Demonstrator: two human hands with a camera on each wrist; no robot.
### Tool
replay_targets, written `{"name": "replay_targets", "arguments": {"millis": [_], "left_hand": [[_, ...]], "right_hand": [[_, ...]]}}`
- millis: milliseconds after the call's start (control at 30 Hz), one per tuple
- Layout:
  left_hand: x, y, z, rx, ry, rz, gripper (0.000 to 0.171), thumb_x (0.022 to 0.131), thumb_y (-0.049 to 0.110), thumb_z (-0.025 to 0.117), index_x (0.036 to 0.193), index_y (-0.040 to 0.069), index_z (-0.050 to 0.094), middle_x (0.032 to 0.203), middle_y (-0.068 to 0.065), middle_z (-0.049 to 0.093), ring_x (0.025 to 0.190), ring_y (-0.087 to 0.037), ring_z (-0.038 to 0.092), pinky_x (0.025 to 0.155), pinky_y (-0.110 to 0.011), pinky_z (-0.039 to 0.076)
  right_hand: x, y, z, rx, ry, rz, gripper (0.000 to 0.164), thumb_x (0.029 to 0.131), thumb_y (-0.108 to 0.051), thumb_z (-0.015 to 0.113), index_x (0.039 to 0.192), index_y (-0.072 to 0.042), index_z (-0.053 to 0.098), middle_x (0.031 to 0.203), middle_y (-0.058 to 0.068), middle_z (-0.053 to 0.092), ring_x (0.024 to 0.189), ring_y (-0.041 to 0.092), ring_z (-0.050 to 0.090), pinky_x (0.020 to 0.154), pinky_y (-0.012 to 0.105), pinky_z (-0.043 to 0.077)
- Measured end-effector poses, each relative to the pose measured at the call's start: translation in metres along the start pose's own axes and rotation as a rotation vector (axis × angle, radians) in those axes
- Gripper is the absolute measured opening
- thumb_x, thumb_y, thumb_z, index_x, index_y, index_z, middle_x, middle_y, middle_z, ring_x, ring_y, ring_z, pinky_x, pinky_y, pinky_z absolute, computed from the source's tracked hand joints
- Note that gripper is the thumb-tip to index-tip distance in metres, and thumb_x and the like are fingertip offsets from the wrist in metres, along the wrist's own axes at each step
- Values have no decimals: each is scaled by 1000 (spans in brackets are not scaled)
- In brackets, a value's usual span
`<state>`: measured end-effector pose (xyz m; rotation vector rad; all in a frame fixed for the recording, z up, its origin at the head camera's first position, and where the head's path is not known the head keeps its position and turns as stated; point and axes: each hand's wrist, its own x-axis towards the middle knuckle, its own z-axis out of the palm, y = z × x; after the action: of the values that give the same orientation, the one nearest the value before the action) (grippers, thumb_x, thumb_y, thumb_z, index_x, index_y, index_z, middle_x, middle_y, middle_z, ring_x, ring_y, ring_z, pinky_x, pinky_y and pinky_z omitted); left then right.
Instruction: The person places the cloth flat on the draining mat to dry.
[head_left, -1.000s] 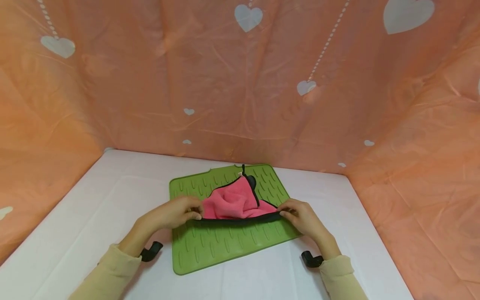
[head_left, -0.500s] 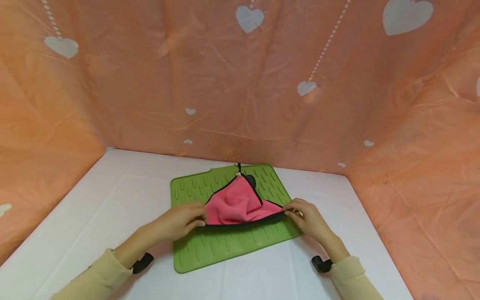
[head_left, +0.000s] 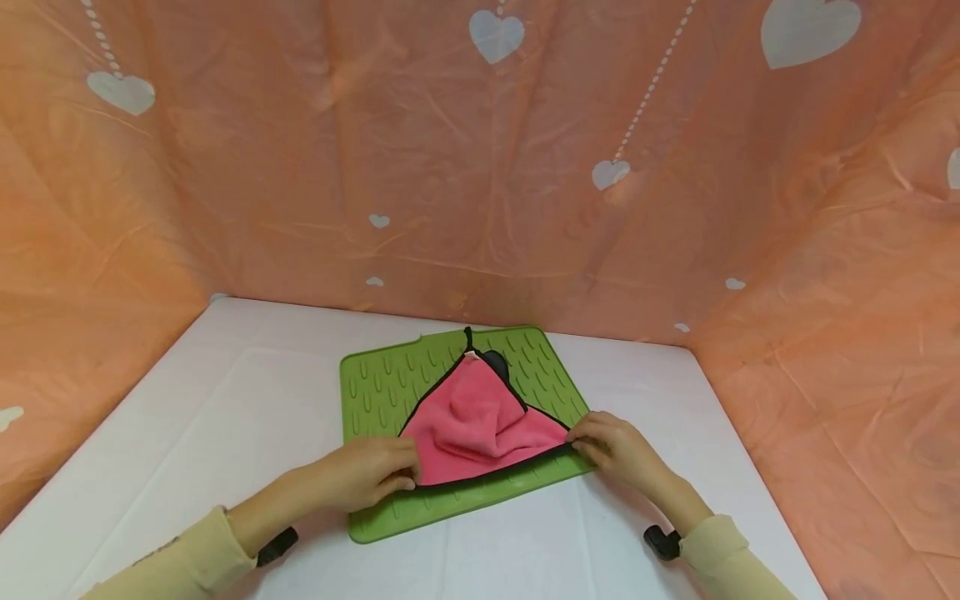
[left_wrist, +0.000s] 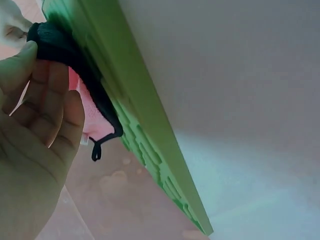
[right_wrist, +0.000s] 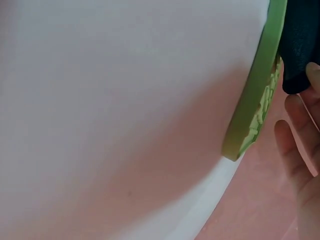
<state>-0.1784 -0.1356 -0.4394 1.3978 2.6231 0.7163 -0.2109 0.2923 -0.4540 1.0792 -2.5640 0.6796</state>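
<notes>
A pink cloth [head_left: 480, 417] with black edging lies over a green ridged mat [head_left: 375, 383], folded so that its peak with a black loop points to the back. My left hand [head_left: 371, 472] pinches the cloth's near left corner between thumb and fingers. At the near right corner, my right hand [head_left: 611, 446] pinches the edge. The cloth's dark underside [left_wrist: 55, 42] shows in the left wrist view, and a dark piece [right_wrist: 300, 45] of it in the right wrist view. Behind the peak a dark rounded thing [head_left: 497, 364] is partly covered; its kind cannot be told.
The mat rests on a white-covered table [head_left: 255, 400]. An orange curtain [head_left: 450, 167] with pale hearts stands at the back and both sides. Black wrist devices, one of them a camera mount [head_left: 662, 543], sit below the forearms.
Both hands have drawn the cloth's near edge toward the front, the left hand further. The pink face is spread wider, and the looped peak has shifted left. The mat has hardly moved.
</notes>
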Motion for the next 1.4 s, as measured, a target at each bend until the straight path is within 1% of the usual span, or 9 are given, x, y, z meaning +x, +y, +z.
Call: {"name": "replay_targets", "arguments": {"millis": [200,467,600,733,900,1033,1167,1267,1400], "left_hand": [[-1,1,7,11,-32,11,7,99,15,71,96,21,69,93,16,59,86,2,58,77,-23,55],[0,1,12,32,-72,25,7,99,16,72,96,22,70,95,16,60,89,2,58,80,-23,55],[0,1,13,39,-88,52,8,99,16,72,95,23,69,93,17,59,88,3,57,79,-21,55],[-2,0,14,37,-89,79,8,99,17,73,94,23,70,93,17,59,88,3,56,78,-20,54],[-3,0,14,21,-78,74,6,98,20,75,95,23,71,93,17,59,86,4,53,76,-19,52],[-2,2,8,-17,-84,46,6,98,19,74,96,24,71,94,18,59,85,4,53,75,-19,52],[1,1,-3,-83,-77,-7,6,101,18,71,98,23,70,94,18,58,83,3,53,75,-20,52],[7,-4,-12,-94,-38,-39,4,102,17,69,100,21,71,96,17,58,84,1,54,76,-22,53],[18,-14,-22,-94,26,-76,5,102,16,68,105,18,72,100,14,61,86,-2,55,77,-25,54]], "right_hand": [[-5,-1,1,16,-56,2,26,83,6,82,98,-15,78,101,-6,71,95,15,67,83,35,59],[-7,-2,-1,44,-162,55,23,88,0,81,102,-18,81,105,-7,68,99,15,66,85,35,58],[-9,-2,-2,40,-184,35,19,88,-4,82,99,-19,82,106,-7,66,100,14,63,85,34,57],[-11,-3,-3,18,-192,-9,13,87,-9,84,95,-18,82,107,-3,66,99,13,62,84,33,58],[-11,-5,-4,6,-197,-14,11,87,-11,85,95,-18,81,109,-3,65,100,14,62,84,34,58],[-8,-6,-7,26,-225,12,12,90,-14,82,100,-19,81,109,-6,66,101,14,63,86,35,58],[0,-7,-11,49,-242,35,11,94,-17,79,104,-20,79,108,-8,68,101,14,65,88,38,57],[9,-8,-12,65,-221,65,9,96,-18,77,105,-19,78,107,-8,69,98,15,66,86,38,57],[23,-9,-8,68,-155,103,10,95,-16,78,104,-15,78,103,-4,70,90,18,66,79,37,57]]}}
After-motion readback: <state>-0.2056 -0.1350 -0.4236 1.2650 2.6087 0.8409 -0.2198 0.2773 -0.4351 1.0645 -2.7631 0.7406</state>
